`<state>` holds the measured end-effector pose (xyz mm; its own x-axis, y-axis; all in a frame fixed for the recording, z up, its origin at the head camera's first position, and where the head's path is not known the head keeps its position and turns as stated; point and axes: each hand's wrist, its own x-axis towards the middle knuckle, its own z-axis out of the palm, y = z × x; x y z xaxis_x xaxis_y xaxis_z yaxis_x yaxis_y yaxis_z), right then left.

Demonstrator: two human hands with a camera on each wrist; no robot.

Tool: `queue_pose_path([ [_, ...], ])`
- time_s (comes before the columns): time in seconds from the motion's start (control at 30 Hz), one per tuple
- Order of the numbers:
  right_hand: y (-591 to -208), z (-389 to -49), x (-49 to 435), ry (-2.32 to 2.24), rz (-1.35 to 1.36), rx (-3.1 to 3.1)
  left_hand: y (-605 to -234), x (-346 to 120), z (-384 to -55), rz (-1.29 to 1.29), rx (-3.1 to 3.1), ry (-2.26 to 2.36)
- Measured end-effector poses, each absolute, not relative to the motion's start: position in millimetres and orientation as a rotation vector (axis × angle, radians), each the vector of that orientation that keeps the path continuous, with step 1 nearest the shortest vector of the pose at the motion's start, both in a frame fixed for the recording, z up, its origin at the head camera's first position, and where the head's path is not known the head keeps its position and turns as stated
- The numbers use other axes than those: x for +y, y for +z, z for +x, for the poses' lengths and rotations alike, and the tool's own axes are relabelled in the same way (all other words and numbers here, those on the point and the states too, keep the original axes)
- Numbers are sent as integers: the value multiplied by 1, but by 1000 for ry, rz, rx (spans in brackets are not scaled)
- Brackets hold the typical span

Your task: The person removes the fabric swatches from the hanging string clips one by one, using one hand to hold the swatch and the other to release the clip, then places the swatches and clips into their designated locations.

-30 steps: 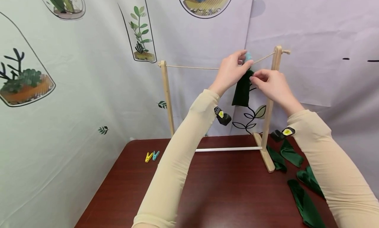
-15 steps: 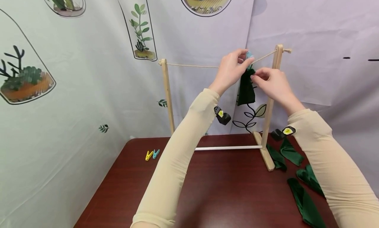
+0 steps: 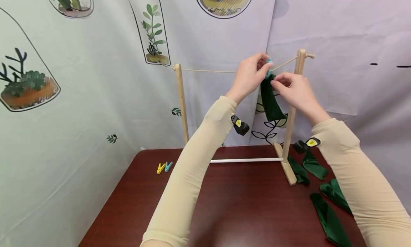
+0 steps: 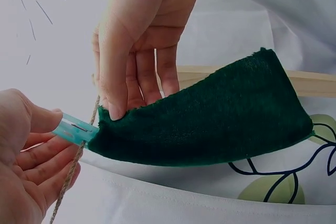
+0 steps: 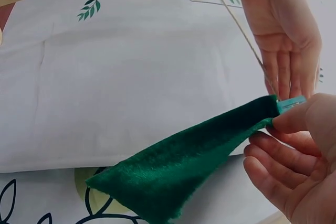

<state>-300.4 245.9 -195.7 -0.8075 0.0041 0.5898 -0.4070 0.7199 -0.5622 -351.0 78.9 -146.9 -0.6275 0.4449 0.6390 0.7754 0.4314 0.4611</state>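
A strip of dark green velvet cloth [image 3: 271, 101] hangs at the right part of the rope [image 3: 208, 71]. My left hand [image 3: 252, 75] pinches a light blue clothespin [image 4: 76, 128] whose jaws sit at the cloth's top edge beside the rope. Between thumb and fingers, my right hand [image 3: 297, 90] pinches the upper corner of the same green cloth [image 5: 178, 156]. In the right wrist view the clothespin is partly hidden behind the right thumb.
A wooden post [image 3: 291, 122] and its foot stand right of the cloth; another post [image 3: 181, 104] holds the rope's left end. Several green cloth pieces [image 3: 329, 218] lie at the table's right. A yellow clothespin [image 3: 161, 168] and a blue clothespin [image 3: 168, 166] lie at left.
The cloth's lower end has swung to the right and its face has turned. The clothespin has tilted and come down slightly over the cloth's top. Both hands stay nearly in place.
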Motion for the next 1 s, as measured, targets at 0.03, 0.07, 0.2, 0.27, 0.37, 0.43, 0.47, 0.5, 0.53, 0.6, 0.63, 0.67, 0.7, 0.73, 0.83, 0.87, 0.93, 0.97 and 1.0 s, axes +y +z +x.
queue_pose_path([
  [0.03, -195, -300, 246, 948, 309, -2349, -146, 79, -351, -1032, -2261, -1060],
  [0.07, -195, -300, 245, 943, 313, -2346, -146, 79, -350, -1032, -2256, -1062],
  [0.2, -194, -298, 244, 934, 323, -2343, -146, 79, -350, -1028, -2237, -1061],
  [0.27, -194, -298, 244, 933, 327, -2344, -146, 79, -350, -1029, -2222, -1067],
  [0.37, -195, -298, 244, 930, 330, -2345, -147, 79, -351, -1028, -2197, -1081],
  [0.43, -196, -298, 244, 930, 330, -2347, -148, 78, -351, -1029, -2181, -1090],
  [0.47, -196, -299, 244, 930, 331, -2349, -148, 78, -352, -1028, -2173, -1097],
  [0.5, -196, -299, 244, 928, 332, -2350, -148, 78, -352, -1027, -2168, -1099],
  [0.53, -196, -299, 244, 927, 332, -2351, -147, 77, -351, -1026, -2164, -1105],
  [0.6, -196, -299, 244, 924, 330, -2356, -147, 77, -351, -1026, -2148, -1115],
  [0.63, -196, -299, 244, 924, 329, -2359, -146, 76, -351, -1026, -2138, -1121],
  [0.67, -196, -299, 244, 923, 329, -2361, -146, 75, -351, -1026, -2125, -1127],
  [0.7, -196, -299, 244, 924, 329, -2363, -146, 75, -351, -1027, -2112, -1127],
  [0.73, -196, -299, 243, 925, 330, -2366, -145, 74, -351, -1030, -2098, -1128],
  [0.83, -196, -298, 243, 926, 334, -2369, -144, 73, -350, -1035, -2063, -1129],
  [0.87, -196, -298, 244, 925, 335, -2369, -144, 72, -350, -1039, -2054, -1129],
  [0.93, -196, -298, 244, 925, 334, -2370, -143, 72, -349, -1045, -2037, -1137],
  [0.97, -196, -297, 244, 927, 333, -2370, -143, 71, -349, -1047, -2030, -1145],
  [1.0, -196, -297, 244, 927, 331, -2370, -142, 71, -348, -1048, -2020, -1151],
])
